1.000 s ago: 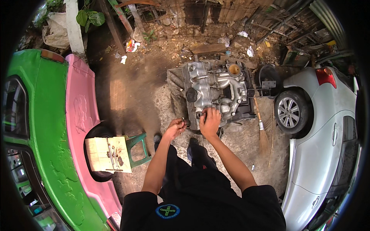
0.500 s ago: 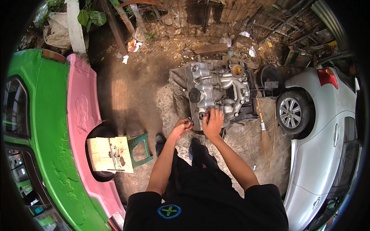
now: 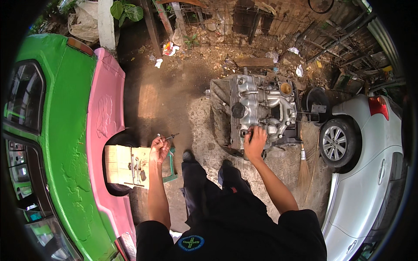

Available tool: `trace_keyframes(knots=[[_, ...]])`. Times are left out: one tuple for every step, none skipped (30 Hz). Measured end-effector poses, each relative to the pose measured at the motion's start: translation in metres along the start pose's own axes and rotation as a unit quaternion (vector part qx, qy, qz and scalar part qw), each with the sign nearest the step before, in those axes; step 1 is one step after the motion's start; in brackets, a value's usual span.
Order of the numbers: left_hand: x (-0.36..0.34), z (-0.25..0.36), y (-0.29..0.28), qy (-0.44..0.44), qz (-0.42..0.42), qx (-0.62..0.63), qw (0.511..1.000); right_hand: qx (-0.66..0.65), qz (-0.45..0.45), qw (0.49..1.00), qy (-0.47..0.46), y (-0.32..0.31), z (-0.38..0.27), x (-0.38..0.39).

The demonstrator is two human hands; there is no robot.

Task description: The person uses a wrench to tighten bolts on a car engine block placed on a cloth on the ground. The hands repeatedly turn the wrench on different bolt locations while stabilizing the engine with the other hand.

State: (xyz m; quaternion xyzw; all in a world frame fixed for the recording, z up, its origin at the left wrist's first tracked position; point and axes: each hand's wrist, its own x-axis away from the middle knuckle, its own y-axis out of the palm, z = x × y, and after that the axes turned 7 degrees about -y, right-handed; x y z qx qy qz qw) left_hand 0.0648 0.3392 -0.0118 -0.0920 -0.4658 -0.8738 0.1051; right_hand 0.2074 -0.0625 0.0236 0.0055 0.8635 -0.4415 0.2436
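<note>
My left hand (image 3: 160, 149) is closed round a slender metal piece (image 3: 172, 136) with a dark tip, raised near the right edge of a cardboard sheet. Its exact kind is too small to make out. At the near end of a silver-grey engine (image 3: 249, 101), my right hand (image 3: 255, 143) rests with bent fingers against the metal cover. Whatever those fingertips grip, if anything, is hidden. A round black cap (image 3: 238, 110) sits on the engine's cover, and a round brassy opening (image 3: 285, 89) shows at its far right. Several long metal tools (image 3: 135, 167) lie on the cardboard (image 3: 117, 158).
The cardboard lies on a green stool (image 3: 170, 172) beside a green and pink car (image 3: 106, 93). To the right stand a silver car (image 3: 365, 174), a straw broom (image 3: 304, 167) and a black round basin (image 3: 317, 102). Rubble and a plank (image 3: 254, 62) line the back.
My left hand has moved left, from the engine's near corner to the cardboard, and now shows the slender metal piece. My right hand remains at the engine's near end. The view has shifted.
</note>
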Motion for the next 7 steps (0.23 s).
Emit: trace_keyframes(knots=[[0.004, -0.009, 0.003, 0.012, 0.026, 0.016, 0.999, -0.006, 0.001, 1.0, -0.001, -0.001, 0.001, 0.0], [0.008, -0.019, 0.006, 0.028, 0.037, 0.028, 0.999, -0.01, -0.008, 1.0, 0.002, -0.002, 0.002, -0.001], [0.013, -0.028, 0.008, 0.038, 0.039, 0.042, 0.998, -0.014, -0.017, 1.0, 0.006, -0.003, 0.004, -0.001], [0.017, -0.034, 0.01, 0.054, 0.025, 0.053, 0.997, -0.018, -0.023, 1.0, 0.008, -0.002, 0.003, -0.002], [0.018, -0.042, 0.011, 0.057, 0.005, 0.073, 0.996, -0.005, -0.03, 1.0, -0.007, 0.0, 0.0, -0.001], [0.027, -0.051, 0.013, 0.04, 0.011, 0.086, 0.995, 0.008, -0.037, 0.999, -0.023, 0.001, -0.004, 0.002], [0.031, -0.062, 0.015, 0.078, 0.002, 0.048, 0.996, 0.022, -0.043, 0.998, -0.04, 0.002, -0.008, 0.008]])
